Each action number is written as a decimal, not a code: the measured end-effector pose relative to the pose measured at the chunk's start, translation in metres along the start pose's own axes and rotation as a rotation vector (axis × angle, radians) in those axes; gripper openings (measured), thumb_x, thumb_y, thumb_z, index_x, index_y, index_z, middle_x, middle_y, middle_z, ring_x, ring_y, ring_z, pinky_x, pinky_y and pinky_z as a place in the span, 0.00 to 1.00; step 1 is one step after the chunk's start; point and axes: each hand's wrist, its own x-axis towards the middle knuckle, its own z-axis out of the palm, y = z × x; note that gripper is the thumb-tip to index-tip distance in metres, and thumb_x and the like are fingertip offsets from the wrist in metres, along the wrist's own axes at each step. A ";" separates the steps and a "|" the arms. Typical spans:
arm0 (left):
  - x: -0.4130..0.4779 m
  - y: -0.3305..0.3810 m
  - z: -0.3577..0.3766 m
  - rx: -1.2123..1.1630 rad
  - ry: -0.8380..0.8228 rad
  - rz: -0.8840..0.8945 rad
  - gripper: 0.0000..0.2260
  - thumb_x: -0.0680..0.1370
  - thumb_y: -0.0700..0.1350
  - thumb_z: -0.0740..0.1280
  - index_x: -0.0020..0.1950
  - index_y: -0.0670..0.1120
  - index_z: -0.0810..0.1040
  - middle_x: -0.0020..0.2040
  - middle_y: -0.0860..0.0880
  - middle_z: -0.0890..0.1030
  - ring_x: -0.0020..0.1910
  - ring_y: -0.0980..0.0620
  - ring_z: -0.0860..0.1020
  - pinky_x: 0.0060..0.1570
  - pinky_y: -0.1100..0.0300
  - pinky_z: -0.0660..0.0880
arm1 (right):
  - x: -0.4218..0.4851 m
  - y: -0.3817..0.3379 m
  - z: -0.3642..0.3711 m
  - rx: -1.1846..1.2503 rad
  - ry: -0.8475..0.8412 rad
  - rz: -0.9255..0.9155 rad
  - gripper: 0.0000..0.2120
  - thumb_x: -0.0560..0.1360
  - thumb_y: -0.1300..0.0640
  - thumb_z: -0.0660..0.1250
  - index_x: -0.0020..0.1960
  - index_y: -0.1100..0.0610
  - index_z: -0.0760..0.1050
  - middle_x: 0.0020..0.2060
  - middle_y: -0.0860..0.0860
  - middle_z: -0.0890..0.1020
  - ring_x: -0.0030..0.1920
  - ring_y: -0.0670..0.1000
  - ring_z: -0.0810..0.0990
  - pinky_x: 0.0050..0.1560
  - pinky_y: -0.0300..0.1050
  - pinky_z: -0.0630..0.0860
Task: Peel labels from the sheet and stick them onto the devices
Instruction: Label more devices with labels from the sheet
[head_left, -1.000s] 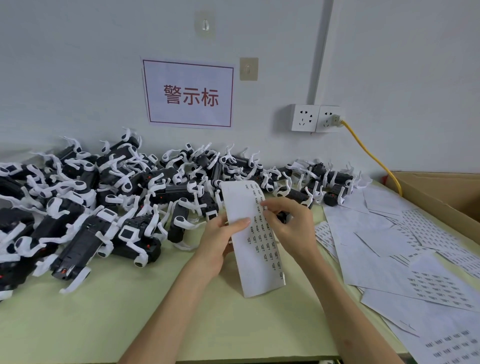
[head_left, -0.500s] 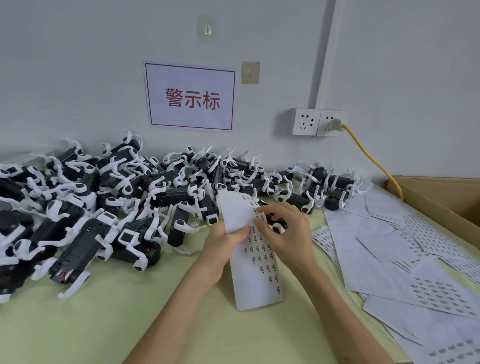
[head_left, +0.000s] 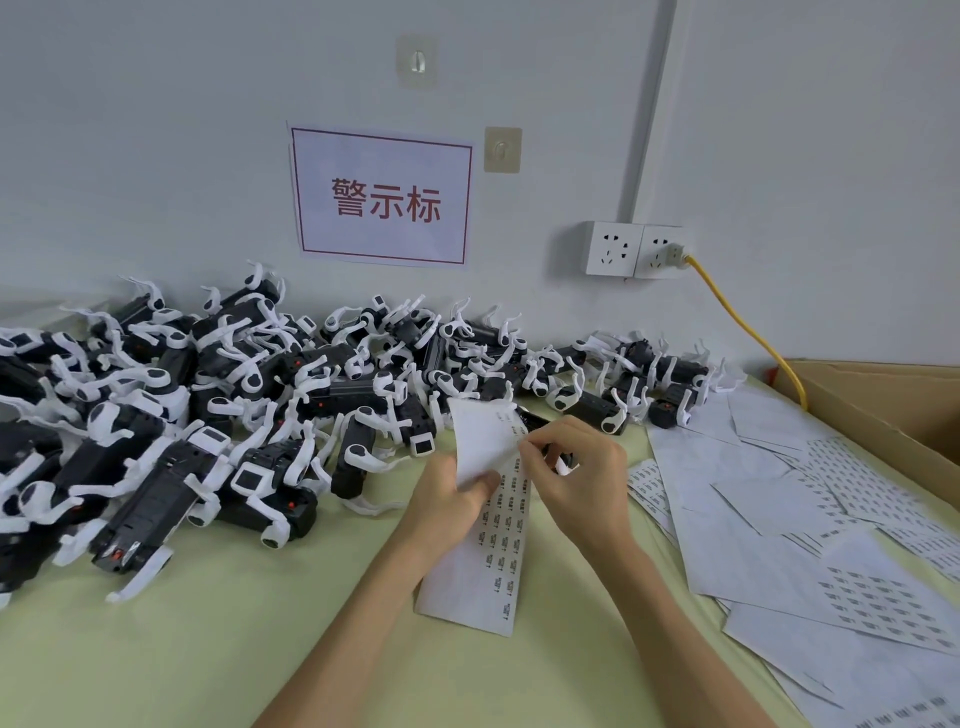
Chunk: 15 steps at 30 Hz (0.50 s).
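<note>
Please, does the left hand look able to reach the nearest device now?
Likely yes, once freed: the left hand pinches the label sheet, yet nothing stands between it and the device.

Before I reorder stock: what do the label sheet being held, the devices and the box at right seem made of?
The label sheet: thin white paper, maybe slick backing; it bends where gripped. The devices: likely hard plastic, black bodies, white legs, faint sheen. The box: brown cardboard, matte.

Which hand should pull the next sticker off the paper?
Probably the right hand. Its fingertips pinch at the labels near the sheet's edge, while the left hand grips the sheet and steadies it.
</note>
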 end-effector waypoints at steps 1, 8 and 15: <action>-0.001 0.001 0.000 -0.010 -0.029 0.003 0.10 0.81 0.38 0.68 0.47 0.52 0.85 0.43 0.49 0.87 0.44 0.50 0.85 0.45 0.53 0.80 | 0.001 0.001 -0.001 0.008 0.000 0.021 0.10 0.71 0.69 0.74 0.38 0.56 0.83 0.34 0.45 0.81 0.34 0.48 0.78 0.37 0.31 0.69; -0.001 0.003 0.001 -0.218 -0.024 -0.091 0.08 0.80 0.36 0.68 0.53 0.48 0.82 0.46 0.50 0.88 0.46 0.51 0.86 0.46 0.57 0.80 | 0.003 -0.001 -0.004 0.114 0.105 0.147 0.16 0.76 0.66 0.73 0.43 0.43 0.81 0.35 0.40 0.83 0.34 0.44 0.80 0.37 0.34 0.76; -0.002 0.006 0.001 -0.253 -0.057 -0.075 0.20 0.72 0.40 0.72 0.62 0.55 0.77 0.51 0.53 0.86 0.50 0.54 0.84 0.46 0.62 0.79 | 0.004 0.000 -0.005 0.180 0.113 0.243 0.19 0.76 0.68 0.70 0.47 0.42 0.82 0.38 0.43 0.84 0.35 0.52 0.82 0.36 0.46 0.79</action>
